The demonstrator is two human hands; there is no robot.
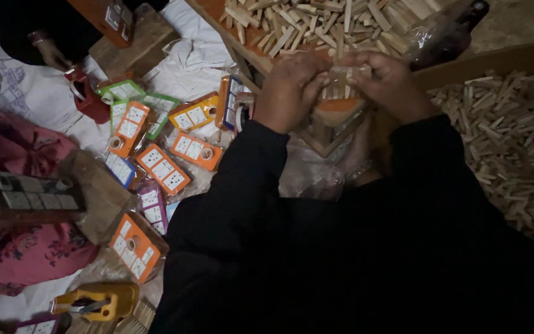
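Observation:
My left hand [292,89] and my right hand [390,83] meet in front of me, both closed on a small clear packet of wooden sticks [344,77]. The packet is held just above an orange-topped wooden block [335,114]. Black sleeves cover both my arms. Behind my hands lies a heap of loose wooden sticks [316,25] on an orange tray.
Several orange, green, blue and purple packaged cards [162,168] lie scattered on white cloth to the left. A big pile of sticks [514,136] fills the right. A yellow tape dispenser [97,302] sits bottom left. Another person's hand [54,57] is at the top left, beside a red tool.

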